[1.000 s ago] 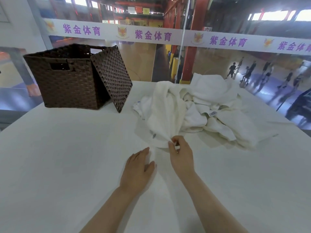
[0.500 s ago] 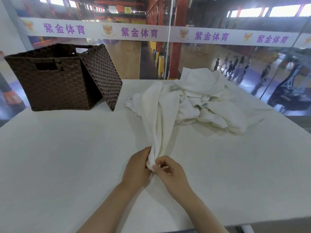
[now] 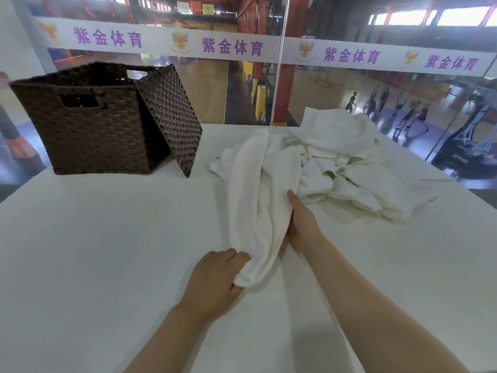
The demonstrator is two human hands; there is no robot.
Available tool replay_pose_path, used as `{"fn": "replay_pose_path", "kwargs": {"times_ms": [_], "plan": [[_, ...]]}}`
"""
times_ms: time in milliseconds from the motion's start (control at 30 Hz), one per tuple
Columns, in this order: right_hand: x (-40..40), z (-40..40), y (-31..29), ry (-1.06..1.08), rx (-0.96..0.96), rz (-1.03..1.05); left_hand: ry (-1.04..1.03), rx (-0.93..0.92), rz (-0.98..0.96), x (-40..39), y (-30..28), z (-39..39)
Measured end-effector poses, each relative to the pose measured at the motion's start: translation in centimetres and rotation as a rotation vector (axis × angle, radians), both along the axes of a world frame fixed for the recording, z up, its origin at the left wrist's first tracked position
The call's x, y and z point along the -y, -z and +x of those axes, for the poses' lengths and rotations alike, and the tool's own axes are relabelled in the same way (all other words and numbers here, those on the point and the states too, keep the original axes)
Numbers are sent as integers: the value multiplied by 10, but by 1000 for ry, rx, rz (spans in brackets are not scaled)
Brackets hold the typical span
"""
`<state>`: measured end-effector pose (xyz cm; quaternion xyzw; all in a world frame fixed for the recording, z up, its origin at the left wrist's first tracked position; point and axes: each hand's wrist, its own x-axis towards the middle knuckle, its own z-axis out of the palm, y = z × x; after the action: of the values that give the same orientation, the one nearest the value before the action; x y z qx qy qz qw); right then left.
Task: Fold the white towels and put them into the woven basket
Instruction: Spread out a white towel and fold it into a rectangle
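The left hand [image 3: 215, 281] grips the bunched soft white towel [image 3: 258, 211] by its near end while the right hand [image 3: 301, 224], fingers hidden so its hold cannot be told, lies along it, and pulling could drag the crumpled white towel heap [image 3: 349, 168] to its right along.

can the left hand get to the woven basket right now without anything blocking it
Probably not yet: the left hand grips the white towel. The table toward the woven basket lies bare.

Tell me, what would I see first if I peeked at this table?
Probably the heap of white towels at the far right of the white table, with one long towel pulled toward the person. The left hand grips its near end, and the right hand touches its side. A dark woven basket sits far left, its lid leaning against it.
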<state>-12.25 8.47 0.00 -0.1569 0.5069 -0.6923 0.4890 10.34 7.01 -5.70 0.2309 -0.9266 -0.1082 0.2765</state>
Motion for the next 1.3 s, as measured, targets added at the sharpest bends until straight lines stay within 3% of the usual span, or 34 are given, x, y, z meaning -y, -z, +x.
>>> {"fn": "replay_pose_path", "kwargs": {"times_ms": [167,267,400,600,733,900,967,1200,1300], "plan": [[14,-4,7,164,-322,126,-80,15,53,3,-8,24],[-2,5,27,133,-672,171,-126,27,70,11,-5,36],[-26,27,38,96,-1059,239,-335,14,39,21,-2,48],[-77,93,48,-244,-1537,277,-606,-137,152,53,5,91],[-93,106,43,-400,-1454,160,-753,-308,407,52,0,103],[-77,91,35,10,-674,182,-643,-438,525,42,-9,100],[-68,79,35,121,-454,230,-642,-471,607,41,-12,102],[-38,32,24,259,-208,177,-529,-739,814,39,-21,104],[-24,14,29,341,-194,210,-492,-670,862,36,-25,105]]}}
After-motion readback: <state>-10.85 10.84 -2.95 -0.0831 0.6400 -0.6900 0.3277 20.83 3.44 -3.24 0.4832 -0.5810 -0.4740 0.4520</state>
